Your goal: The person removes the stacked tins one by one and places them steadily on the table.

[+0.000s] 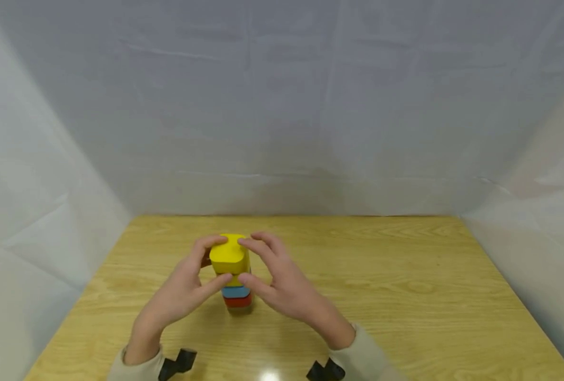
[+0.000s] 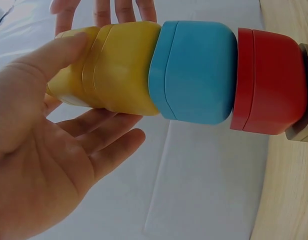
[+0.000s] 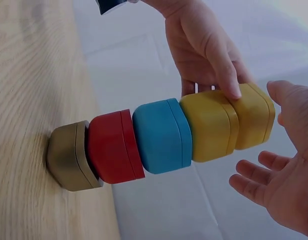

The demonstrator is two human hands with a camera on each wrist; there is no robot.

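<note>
stack (image 1: 235, 280) upright on table (image 1: 405, 296) | left hand (image 1: 181, 291) pinches yellow block (image 1: 229, 255) atop stack | right hand (image 1: 282, 283) released, equally near

Legible text, labels, brands, numbers, signs: none in any view.

- Yellow block (image 1: 229, 255), blue block (image 1: 236, 291), red block (image 1: 237, 302), olive-brown base block (image 3: 69, 157): plain coloured faces, unmarked.
- Wooden table (image 1: 405, 296): bare grain; no sticker or stamp along its visible edges or corners.
- White backdrop sheets (image 1: 282, 106): creases only, no print.
- Black wrist mounts (image 1: 179, 363): too small and dark to tell whether they carry any marking.
</note>
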